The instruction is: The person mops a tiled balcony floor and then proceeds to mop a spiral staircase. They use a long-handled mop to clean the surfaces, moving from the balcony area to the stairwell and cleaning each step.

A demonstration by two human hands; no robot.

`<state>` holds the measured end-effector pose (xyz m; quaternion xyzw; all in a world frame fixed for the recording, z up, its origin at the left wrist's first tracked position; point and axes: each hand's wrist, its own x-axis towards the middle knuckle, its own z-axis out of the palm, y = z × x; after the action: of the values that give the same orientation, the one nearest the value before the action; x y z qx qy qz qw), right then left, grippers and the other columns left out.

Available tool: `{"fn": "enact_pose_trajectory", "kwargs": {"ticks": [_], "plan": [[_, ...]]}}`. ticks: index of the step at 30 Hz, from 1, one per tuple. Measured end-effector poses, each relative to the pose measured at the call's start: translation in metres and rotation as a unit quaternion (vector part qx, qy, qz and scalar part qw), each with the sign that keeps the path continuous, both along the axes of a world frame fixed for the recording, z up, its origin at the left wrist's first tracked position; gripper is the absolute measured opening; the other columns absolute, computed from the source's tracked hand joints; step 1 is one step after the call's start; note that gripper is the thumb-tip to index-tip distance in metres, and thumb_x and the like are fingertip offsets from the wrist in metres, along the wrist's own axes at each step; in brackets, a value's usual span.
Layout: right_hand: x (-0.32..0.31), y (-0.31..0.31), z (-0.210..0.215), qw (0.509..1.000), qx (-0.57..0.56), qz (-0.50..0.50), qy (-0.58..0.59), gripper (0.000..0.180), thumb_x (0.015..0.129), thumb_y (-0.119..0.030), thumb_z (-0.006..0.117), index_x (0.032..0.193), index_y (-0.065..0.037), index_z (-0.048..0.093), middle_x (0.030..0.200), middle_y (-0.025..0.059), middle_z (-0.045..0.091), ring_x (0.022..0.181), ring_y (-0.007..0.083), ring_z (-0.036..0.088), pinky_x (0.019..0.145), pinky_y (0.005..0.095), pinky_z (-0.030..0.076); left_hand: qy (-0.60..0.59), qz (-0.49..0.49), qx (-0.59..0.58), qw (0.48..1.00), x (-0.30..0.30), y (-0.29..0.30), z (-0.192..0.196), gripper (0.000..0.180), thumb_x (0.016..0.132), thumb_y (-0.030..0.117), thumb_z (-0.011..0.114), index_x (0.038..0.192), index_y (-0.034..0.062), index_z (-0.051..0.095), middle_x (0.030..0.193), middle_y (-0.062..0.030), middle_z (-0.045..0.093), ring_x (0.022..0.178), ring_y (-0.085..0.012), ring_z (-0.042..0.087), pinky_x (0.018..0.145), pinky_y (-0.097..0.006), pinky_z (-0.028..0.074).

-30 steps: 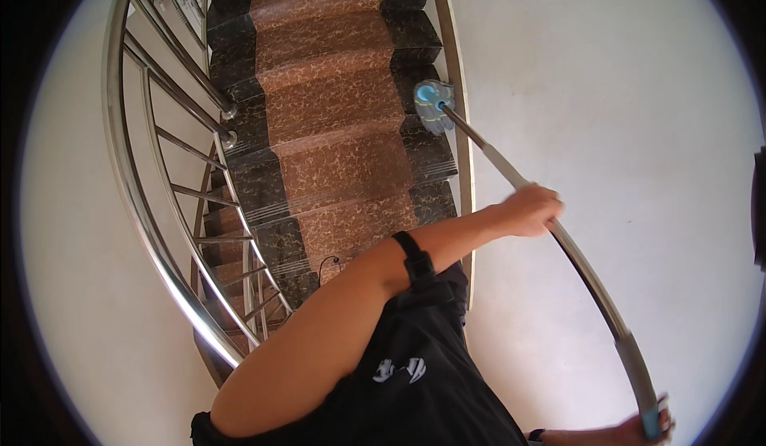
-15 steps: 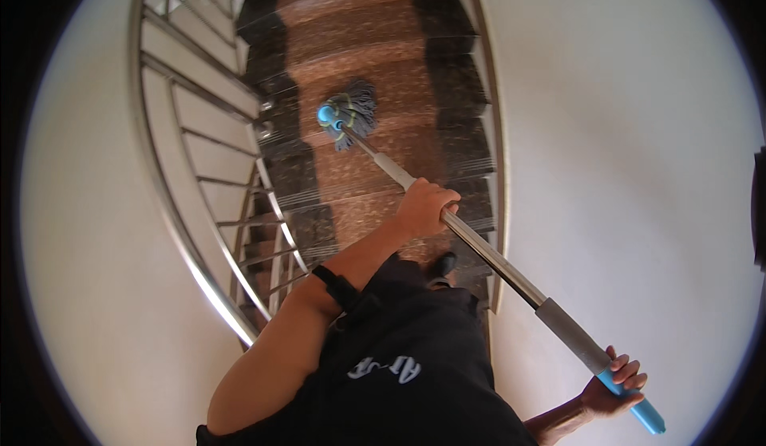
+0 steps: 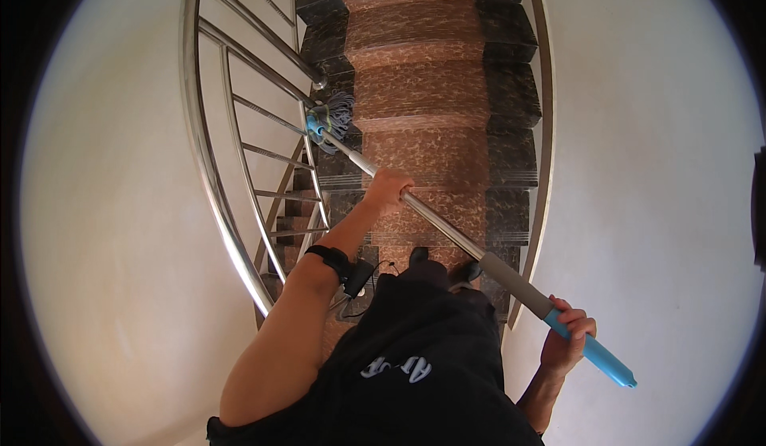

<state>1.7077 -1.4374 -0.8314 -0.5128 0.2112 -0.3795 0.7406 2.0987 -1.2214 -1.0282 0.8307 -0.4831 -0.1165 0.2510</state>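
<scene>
A mop (image 3: 443,224) with a metal pole, a grey sleeve and a blue end slants across the stairs, from upper left to lower right. My left hand (image 3: 388,189) is wrapped round the pole's lower part. Near the top end, my right hand (image 3: 568,336) grips the blue handle. The mop head (image 3: 338,115), grey strands on a blue fitting, rests on the dark left side of a step, close against the railing's foot.
Brown stone steps (image 3: 420,87) with dark borders rise ahead of me. A metal railing (image 3: 209,171) curves along the left, with lower steps (image 3: 297,209) visible through it. A pale wall (image 3: 646,167) stands at the right. My shoes (image 3: 419,256) are on the stairs below the pole.
The mop head has shifted from the brown middle of the step leftward to the dark edge by the railing. Both hands keep their grip; my right hand has moved up and left in view.
</scene>
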Motion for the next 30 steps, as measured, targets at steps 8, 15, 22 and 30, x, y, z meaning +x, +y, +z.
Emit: {"fn": "enact_pose_trajectory", "kwargs": {"ticks": [8,15,22,30], "plan": [[-0.051,-0.011,0.021,0.994,-0.03,-0.064,0.081,0.03,0.091,-0.034,0.068,0.083,-0.01,0.054,0.088,0.0122,0.065,0.098,0.034,0.064,0.098,0.056,0.044,-0.012,-0.004,0.126,0.992,-0.03,-0.039,0.031,0.022,0.065,0.011,0.081,0.084,0.0187,0.073,0.075,-0.002,0.065,0.084,-0.023,0.061,0.097,-0.044,0.035],[-0.17,-0.001,0.151,0.952,-0.156,-0.254,0.076,0.031,0.095,-0.037,0.056,0.082,-0.012,0.044,0.077,0.004,0.047,0.085,0.0235,0.057,0.095,0.0494,0.042,0.019,-0.132,-0.033,0.99,-0.146,-0.166,0.086,0.016,0.069,0.011,0.075,0.083,0.0175,0.073,0.076,-0.003,0.064,0.09,-0.0256,0.06,0.105,-0.06,0.026],[-0.128,0.037,0.215,0.818,-0.442,-0.369,0.003,0.032,0.096,-0.037,0.054,0.079,-0.011,0.062,0.065,0.0037,0.059,0.062,0.0193,0.063,0.06,0.0432,0.057,0.137,-0.169,-0.19,0.957,-0.192,-0.29,0.127,0.015,0.075,0.003,0.064,0.086,0.01,0.069,0.087,-0.0081,0.063,0.1,-0.0311,0.055,0.111,-0.065,0.02],[-0.115,0.065,0.193,0.928,-0.297,-0.199,-0.108,0.03,0.092,-0.027,0.056,0.072,-0.013,0.039,0.07,0.001,0.036,0.072,0.0179,0.043,0.096,0.0482,0.04,0.07,-0.163,-0.184,0.967,-0.166,-0.252,0.098,0.013,0.074,0.007,0.07,0.083,0.0149,0.07,0.084,-0.0047,0.065,0.097,-0.0286,0.06,0.103,-0.059,0.031]]}}
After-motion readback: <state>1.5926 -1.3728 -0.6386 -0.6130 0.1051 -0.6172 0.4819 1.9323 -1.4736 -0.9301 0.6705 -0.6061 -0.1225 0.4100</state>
